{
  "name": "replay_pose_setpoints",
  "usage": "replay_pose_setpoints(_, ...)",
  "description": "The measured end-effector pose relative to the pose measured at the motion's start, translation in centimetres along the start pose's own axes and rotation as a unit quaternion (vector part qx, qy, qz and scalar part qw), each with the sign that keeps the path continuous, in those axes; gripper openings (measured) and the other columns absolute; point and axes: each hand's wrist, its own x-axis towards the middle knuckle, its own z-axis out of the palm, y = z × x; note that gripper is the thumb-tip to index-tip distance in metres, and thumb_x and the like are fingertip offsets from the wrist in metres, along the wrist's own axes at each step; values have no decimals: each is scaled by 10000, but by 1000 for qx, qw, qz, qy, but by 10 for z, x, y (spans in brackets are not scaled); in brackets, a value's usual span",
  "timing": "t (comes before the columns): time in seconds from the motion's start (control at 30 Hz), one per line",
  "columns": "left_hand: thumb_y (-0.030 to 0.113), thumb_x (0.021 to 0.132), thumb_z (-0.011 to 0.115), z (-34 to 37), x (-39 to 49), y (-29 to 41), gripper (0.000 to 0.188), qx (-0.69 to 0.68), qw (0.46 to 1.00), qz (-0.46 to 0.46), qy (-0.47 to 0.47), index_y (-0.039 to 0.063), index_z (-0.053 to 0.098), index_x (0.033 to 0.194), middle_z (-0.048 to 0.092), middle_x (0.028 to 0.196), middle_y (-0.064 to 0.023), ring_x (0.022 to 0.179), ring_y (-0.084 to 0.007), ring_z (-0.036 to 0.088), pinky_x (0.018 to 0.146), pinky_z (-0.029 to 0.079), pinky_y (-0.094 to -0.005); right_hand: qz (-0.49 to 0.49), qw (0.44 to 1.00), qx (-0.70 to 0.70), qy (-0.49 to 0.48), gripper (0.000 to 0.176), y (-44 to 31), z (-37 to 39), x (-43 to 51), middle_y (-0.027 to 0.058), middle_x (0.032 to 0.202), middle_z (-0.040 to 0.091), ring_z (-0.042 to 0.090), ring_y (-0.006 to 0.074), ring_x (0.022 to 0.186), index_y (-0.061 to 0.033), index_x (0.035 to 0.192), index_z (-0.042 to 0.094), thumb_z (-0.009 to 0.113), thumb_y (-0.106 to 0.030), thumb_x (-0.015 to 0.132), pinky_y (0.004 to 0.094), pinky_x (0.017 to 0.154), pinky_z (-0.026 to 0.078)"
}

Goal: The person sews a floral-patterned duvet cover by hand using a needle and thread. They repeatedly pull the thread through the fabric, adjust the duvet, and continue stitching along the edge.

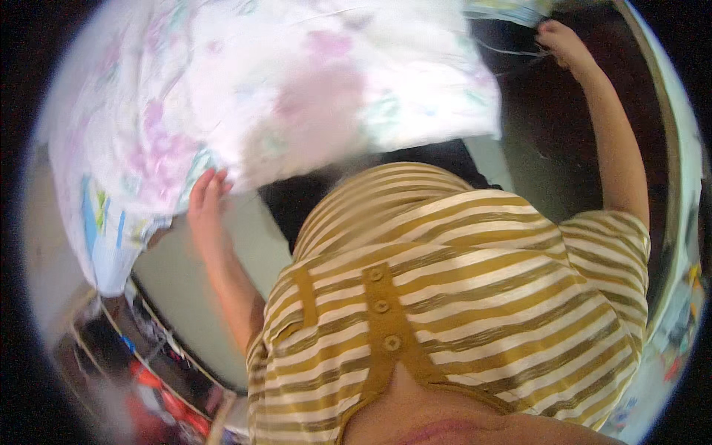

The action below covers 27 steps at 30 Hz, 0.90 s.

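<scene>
A large white cloth (233,83) with pink, purple and green floral print spreads across the upper view and hangs in folds on the left. My left hand (208,194) is at its near edge, fingers slightly bent; motion blur hides whether they pinch the fabric. Out at the upper right, my right hand (559,41) is closed at the end of a blue-and-yellow-edged part of cloth (509,12). A thin white cord or strip (509,51) also runs to that hand. Exactly how the fingers hold these is unclear.
A dark brown surface (634,139) with a pale curved edge lies to the right. At the lower left stands a rack or frame (119,328) with red and dark items (167,400). Pale floor (189,295) shows beside my left arm.
</scene>
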Motion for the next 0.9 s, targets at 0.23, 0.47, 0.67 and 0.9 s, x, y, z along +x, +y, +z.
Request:
replay_pose_setpoints(0.23, 191, 955, 570, 19, -3, 4, 422, -189, 979, -51, -55, -6, 494, 1320, 651, 1194, -125, 986, -174, 652, 637, 469, -221, 119, 956, 261, -60, 192, -1, 38, -32, -99, 670, 419, 337, 22, 510, -135, 1009, 576, 655, -176, 840, 194, 420, 235)
replay_pose_setpoints(0.47, 230, 950, 597, 34, 16, 2, 312, -122, 991, -42, -33, 27, 618, 1186, 681, 973, -57, 773, -100, 600, 570, 408, -210, 158, 927, 330, -82, 170, 5, 81, -68, -106, 623, 363, 305, 25, 501, -110, 984, 625, 641, -256, 897, 208, 431, 233)
replay_pose_setpoints(0.67, 244, 970, 566, 38, 21, 3, 288, -37, 999, 32, -17, 15, 680, 1103, 619, 755, -5, 650, -81, 533, 576, 395, -218, 198, 875, 435, -73, 238, 22, 95, -76, -101, 598, 334, 281, 36, 499, -50, 1021, 626, 588, -275, 953, 205, 422, 238)
replay_pose_setpoints(0.9, 178, 983, 538, 0, 41, 1, 283, 31, 996, 85, -21, -6, 668, 1153, 462, 648, 50, 584, -53, 409, 510, 303, -207, 193, 890, 401, -99, 157, 30, 107, -86, -96, 603, 358, 308, 44, 504, -73, 969, 638, 599, -220, 928, 213, 424, 261)
